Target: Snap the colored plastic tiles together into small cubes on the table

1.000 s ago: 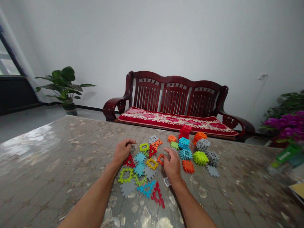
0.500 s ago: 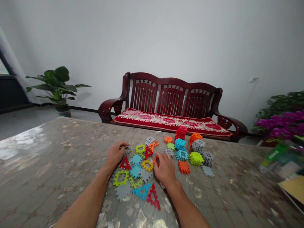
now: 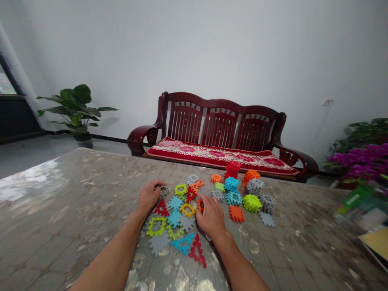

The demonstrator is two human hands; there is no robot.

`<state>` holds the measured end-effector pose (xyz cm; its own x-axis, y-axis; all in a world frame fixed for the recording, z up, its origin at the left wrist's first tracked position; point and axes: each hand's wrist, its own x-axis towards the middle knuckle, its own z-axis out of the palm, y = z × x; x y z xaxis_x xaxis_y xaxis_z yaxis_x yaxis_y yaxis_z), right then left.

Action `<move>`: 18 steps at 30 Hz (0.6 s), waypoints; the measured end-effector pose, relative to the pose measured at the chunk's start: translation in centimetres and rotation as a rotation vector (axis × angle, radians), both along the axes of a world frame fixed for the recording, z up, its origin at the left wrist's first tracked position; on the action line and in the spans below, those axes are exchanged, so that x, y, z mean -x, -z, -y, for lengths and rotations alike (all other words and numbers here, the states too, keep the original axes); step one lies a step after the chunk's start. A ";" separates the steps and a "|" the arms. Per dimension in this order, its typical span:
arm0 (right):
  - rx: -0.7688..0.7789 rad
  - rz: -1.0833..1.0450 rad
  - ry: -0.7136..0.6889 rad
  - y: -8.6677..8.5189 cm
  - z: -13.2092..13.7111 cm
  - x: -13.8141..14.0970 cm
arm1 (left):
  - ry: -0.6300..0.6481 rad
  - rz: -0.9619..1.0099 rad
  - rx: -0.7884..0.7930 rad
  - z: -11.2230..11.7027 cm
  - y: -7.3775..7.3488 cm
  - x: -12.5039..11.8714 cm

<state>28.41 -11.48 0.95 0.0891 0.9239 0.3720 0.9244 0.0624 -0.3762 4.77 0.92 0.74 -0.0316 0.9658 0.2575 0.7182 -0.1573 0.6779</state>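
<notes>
My left hand (image 3: 149, 195) rests at the left edge of a loose spread of toothed, interlocking plastic tiles, its fingers loosely curved against a grey tile (image 3: 164, 191). My right hand (image 3: 211, 214) lies low on the spread's right side, fingers stretched forward and not closed round anything. By its thumb sit an orange open-centred tile (image 3: 199, 206) and a yellow frame tile (image 3: 187, 210). Between the hands are blue tiles (image 3: 174, 218), a red triangle (image 3: 161, 207), a lime square frame (image 3: 156, 226) and several others. Closer to me lies a taller red triangle (image 3: 197, 251).
Right of the spread stand sorted stacks: red (image 3: 232, 169), blue (image 3: 233, 198), lime (image 3: 251, 203), grey (image 3: 267, 203) and orange (image 3: 251, 177). A patterned cloth covers the table (image 3: 100, 194). Beyond it is a wooden bench (image 3: 218, 121). Purple flowers (image 3: 363, 157) stand at the right.
The view has shifted slightly, moving most things a little to the right. Against the other tiles, my right hand and the yellow frame tile have slid slightly left. My left hand keeps its place.
</notes>
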 end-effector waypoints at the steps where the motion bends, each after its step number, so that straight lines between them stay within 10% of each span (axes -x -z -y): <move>1: 0.012 0.009 0.000 0.0 0.0 0.0 | 0.001 -0.001 0.002 0.0 0.0 0.0; 18: 0.075 -0.038 -0.135 -0.2 -0.4 -1.4 | 0.029 0.000 -0.006 -0.2 0.3 0.1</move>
<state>29.83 -11.10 1.20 -0.0249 0.9536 0.3000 0.8948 0.1551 -0.4187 4.69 1.09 0.40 -0.0037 0.9648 0.2631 0.7132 -0.1819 0.6769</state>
